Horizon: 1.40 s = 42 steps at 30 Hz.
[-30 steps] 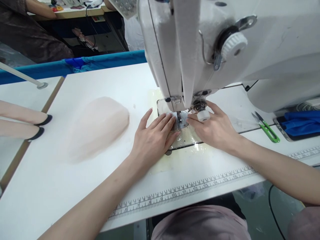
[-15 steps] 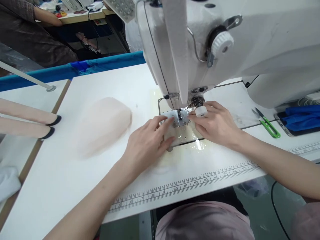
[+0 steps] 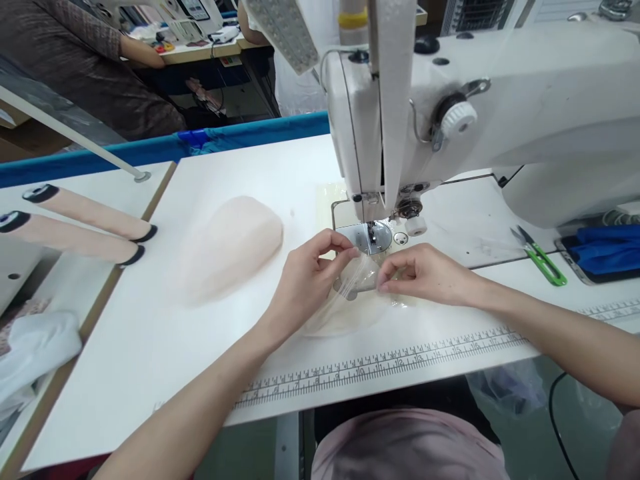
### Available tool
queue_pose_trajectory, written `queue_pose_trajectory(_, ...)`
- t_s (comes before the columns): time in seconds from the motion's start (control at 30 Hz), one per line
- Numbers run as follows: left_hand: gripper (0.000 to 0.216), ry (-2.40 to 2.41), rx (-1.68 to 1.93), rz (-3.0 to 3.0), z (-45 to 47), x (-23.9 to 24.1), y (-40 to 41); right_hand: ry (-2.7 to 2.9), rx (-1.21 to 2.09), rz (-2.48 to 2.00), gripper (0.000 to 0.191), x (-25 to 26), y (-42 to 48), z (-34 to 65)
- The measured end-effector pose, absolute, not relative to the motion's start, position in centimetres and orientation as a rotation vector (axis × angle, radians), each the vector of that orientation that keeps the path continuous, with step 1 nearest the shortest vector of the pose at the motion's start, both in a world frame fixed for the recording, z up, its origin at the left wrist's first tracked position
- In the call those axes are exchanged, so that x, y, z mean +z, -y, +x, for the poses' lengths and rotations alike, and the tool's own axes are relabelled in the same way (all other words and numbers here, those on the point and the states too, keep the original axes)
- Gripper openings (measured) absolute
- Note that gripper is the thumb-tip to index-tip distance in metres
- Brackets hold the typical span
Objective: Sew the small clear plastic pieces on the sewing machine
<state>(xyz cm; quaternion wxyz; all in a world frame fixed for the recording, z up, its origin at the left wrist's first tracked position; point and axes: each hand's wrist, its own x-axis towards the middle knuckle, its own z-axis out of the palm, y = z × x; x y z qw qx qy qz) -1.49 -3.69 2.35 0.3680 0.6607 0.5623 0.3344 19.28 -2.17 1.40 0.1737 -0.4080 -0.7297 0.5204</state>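
Observation:
My left hand pinches one side of a sheer, almost see-through piece of fabric just in front of the needle plate. My right hand is closed in a pinch at the fabric's other side. Between them the fabric is drawn up into thin folds, and its lower part spreads pale over the tabletop. Behind the fingers stand the needle and presser foot of a white sewing machine. A pale pink cloth piece lies to the left of my left hand.
Green-handled thread snips and a phone under blue cloth lie at right. A printed ruler runs along the front edge. Two pinkish rolls and white cloth are at left. Another person's arm shows behind.
Both hands have drawn back from the needle toward the front edge, now pinching and lifting the sheer fabric. Before, the fingers lay around the presser foot. The camera view has shifted somewhat left.

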Motion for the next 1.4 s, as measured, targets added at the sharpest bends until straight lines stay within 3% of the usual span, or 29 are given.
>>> queue_pose_trajectory(0.27,0.019,-1.242,0.781,1.427,-1.8,2.0,3.2,1.637,1.868,-1.028,0.011,1.1,1.5,19.3)
queue_pose_trajectory(0.53,0.031,-1.23,0.648,1.543,-1.4,2.4,3.4,1.874,1.465,-1.053,0.024,0.6,1.8,18.9)
queue_pose_trajectory(0.73,0.026,-1.309,0.58,1.705,-1.4,2.0,3.7,1.967,1.508,-1.057,0.037,1.2,1.6,19.5)
queue_pose_trajectory(1.0,0.009,-1.33,0.811,1.913,-1.0,1.6,4.7,1.816,1.318,-1.042,0.015,0.5,1.9,19.1)
queue_pose_trajectory(1.23,0.003,-1.36,1.178,2.309,-0.9,0.2,5.1,1.491,1.629,-0.97,0.011,0.0,2.5,18.6)
queue_pose_trajectory(1.4,0.005,-1.347,1.192,2.618,-1.0,0.0,4.8,1.536,1.513,-0.938,0.004,0.1,2.6,18.6)
